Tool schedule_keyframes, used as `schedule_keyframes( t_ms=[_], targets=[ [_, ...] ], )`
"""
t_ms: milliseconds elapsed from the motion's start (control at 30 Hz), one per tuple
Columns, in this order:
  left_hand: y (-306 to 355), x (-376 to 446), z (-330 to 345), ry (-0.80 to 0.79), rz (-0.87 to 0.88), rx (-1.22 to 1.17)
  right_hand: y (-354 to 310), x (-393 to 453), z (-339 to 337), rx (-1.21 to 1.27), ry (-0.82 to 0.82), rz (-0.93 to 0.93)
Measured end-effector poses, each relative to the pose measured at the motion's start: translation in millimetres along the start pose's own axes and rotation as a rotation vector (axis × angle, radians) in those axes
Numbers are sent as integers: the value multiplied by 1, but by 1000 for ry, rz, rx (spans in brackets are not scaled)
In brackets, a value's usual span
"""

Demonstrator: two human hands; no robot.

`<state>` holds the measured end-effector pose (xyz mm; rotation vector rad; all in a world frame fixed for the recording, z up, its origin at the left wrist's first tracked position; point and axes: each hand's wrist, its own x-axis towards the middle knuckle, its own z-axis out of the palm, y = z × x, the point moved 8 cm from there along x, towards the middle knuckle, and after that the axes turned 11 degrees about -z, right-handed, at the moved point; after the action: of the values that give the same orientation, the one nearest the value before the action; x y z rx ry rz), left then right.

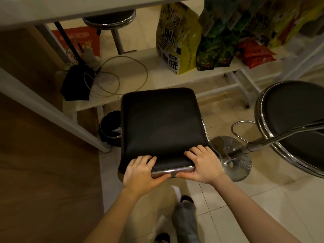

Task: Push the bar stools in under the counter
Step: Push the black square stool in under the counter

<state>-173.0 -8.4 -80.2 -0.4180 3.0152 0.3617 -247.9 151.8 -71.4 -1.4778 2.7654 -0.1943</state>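
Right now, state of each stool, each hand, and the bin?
Square stool: out from under the counter, held at its near edge.
Left hand: grips the near edge.
Right hand: grips the same edge.
Round stool on the right: out in the open, untouched.
Far round stool: tucked under the counter.
Bin: open, with paper inside.

Both arms reach forward toward twelve o'clock. The left hand [140, 170] and right hand [204, 163] sit side by side. Each grip is curled, fingers above, thumbs below.
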Motion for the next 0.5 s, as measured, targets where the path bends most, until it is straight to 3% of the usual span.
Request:
schedule_keyframes(
  t_ms=[500],
  targets=[
    [39, 3, 15, -64, -217, -19, 47, 6, -3, 31, -123, -164]
  ],
)
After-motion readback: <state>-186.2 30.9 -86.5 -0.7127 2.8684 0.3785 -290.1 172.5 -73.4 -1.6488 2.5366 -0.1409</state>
